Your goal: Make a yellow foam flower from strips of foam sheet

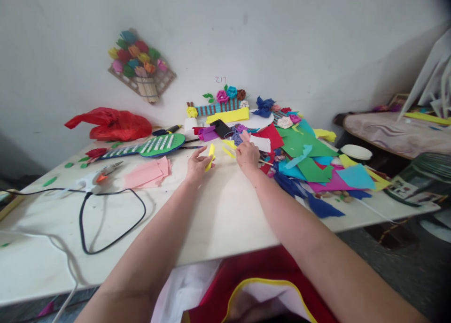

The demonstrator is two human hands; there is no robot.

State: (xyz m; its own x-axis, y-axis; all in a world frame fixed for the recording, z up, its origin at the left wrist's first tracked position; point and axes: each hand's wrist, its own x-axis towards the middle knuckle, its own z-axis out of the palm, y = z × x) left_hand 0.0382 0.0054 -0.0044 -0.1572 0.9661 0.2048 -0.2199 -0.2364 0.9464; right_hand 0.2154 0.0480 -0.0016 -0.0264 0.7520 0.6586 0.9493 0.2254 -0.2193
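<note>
A small folded piece of yellow paper (pixel 211 155) is pinched upright between the thumb and fingers of my left hand (pixel 198 164). To its right, my right hand (pixel 247 155) is closed just above the table, its fingertips partly hidden. Beside those fingertips lie thin yellow paper strips (pixel 228 152). A thin wooden stick (pixel 266 162) pokes out to the right of my right hand; I cannot tell whether it is gripped. Behind this hand is a white piece of paper (pixel 260 143). Pink paper sheets (pixel 146 173) lie left of my left hand.
A glue gun (pixel 92 180) with pliers beside it and a looped black cable lies left. Coloured paper scraps (pixel 310 149) cover the right side. A red plastic bag (pixel 116 124), a green guitar-shaped craft (pixel 158 145) and a phone (pixel 221 129) sit further back. A glass jar (pixel 419 177) stands right.
</note>
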